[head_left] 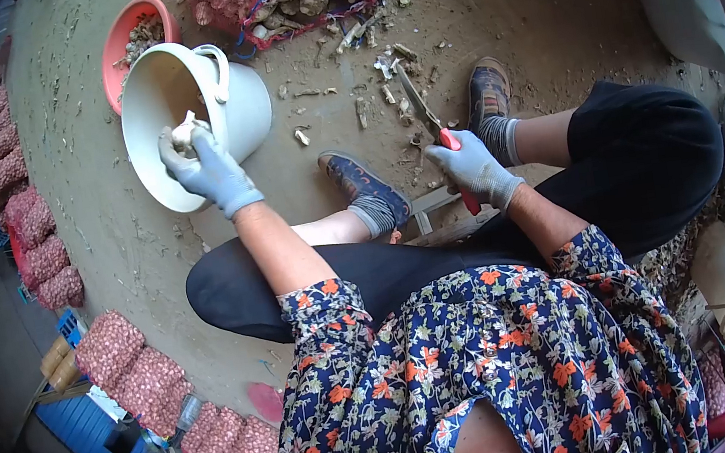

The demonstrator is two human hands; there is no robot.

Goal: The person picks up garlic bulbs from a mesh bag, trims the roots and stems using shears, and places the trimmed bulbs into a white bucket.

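Left hand (204, 170) grips garlic bulb (184, 133) at tilted white bucket (251, 103) mouth, right hand (475, 169) closed on shears (422, 109); a loose gloved grip could drop the bulb onto the floor.

No legible writing anywhere, white bucket (252, 103) unmarked (plain plastic), red mesh sacks (137, 369) without readable labels

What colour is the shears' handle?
Red: the long metal shears in the gloved right hand, head view.
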